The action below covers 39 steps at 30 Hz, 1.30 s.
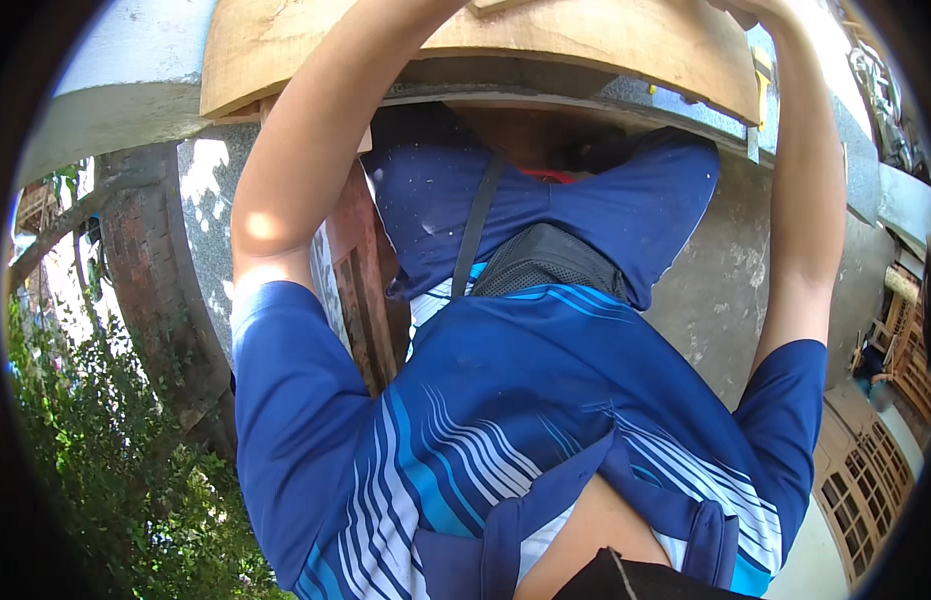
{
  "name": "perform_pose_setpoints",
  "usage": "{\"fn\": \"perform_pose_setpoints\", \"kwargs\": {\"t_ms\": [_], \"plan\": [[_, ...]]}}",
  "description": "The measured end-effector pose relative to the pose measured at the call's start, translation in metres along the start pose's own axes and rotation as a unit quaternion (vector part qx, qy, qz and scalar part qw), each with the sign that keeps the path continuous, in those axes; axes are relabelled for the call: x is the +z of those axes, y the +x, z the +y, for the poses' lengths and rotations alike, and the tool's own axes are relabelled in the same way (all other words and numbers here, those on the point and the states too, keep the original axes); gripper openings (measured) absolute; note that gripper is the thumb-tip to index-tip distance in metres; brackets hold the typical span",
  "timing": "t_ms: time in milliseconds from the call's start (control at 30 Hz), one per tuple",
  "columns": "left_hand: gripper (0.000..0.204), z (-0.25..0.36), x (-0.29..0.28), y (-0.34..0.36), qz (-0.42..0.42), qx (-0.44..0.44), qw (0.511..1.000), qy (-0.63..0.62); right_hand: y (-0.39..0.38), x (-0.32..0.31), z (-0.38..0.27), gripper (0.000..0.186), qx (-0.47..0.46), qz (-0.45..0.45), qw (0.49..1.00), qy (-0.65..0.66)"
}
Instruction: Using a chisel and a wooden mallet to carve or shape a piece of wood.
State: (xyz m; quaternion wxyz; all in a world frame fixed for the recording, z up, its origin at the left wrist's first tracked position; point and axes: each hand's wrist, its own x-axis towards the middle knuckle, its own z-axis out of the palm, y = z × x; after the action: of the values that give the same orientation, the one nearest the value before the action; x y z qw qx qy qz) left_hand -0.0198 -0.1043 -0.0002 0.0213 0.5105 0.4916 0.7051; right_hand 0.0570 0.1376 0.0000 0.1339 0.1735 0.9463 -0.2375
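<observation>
A curved, light wooden board [546, 42] lies on a work surface across the top of the view, with a small wood piece [496, 6] on it at the top edge. My left forearm rises over the board's left part, and that hand is out of frame. My right hand [746, 12] is cut off by the top edge at the board's right end; whether it grips anything is unclear. Just below it, a yellow-and-metal tool [760, 85] stands by the board's end.
My seated lap is below the work surface, with reddish wooden pieces [361, 290] at left. Green foliage [116, 450] and a brick post [146, 290] are farther left. At right are cluttered metal items [876, 100], stacked wooden frames [911, 350] and a latticed panel [866, 480].
</observation>
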Motion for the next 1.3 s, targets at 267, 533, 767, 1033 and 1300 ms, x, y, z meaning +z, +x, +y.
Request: {"fn": "perform_pose_setpoints", "kwargs": {"t_ms": [267,533,767,1033,1300], "plan": [[0.026,0.005,-0.007,0.000,0.007,-0.046,0.994,-0.103,-0.004,-0.006,-0.007,0.046,0.023,-0.048,0.998,0.024],[0.017,0.002,-0.006,-0.007,0.023,-0.072,0.987,-0.142,0.010,0.004,0.030,0.078,-0.060,-0.004,0.998,0.010],[0.020,0.006,-0.003,-0.009,0.036,-0.081,0.989,-0.122,0.015,0.001,0.024,0.074,-0.061,-0.016,0.998,-0.012],[0.025,0.000,-0.001,-0.003,-0.001,-0.088,0.993,-0.073,0.011,0.001,0.021,0.062,-0.077,0.006,0.996,-0.034],[0.023,0.002,0.005,-0.004,0.044,-0.071,0.991,-0.103,0.002,-0.012,0.007,0.055,-0.034,-0.035,0.999,-0.001]]}}
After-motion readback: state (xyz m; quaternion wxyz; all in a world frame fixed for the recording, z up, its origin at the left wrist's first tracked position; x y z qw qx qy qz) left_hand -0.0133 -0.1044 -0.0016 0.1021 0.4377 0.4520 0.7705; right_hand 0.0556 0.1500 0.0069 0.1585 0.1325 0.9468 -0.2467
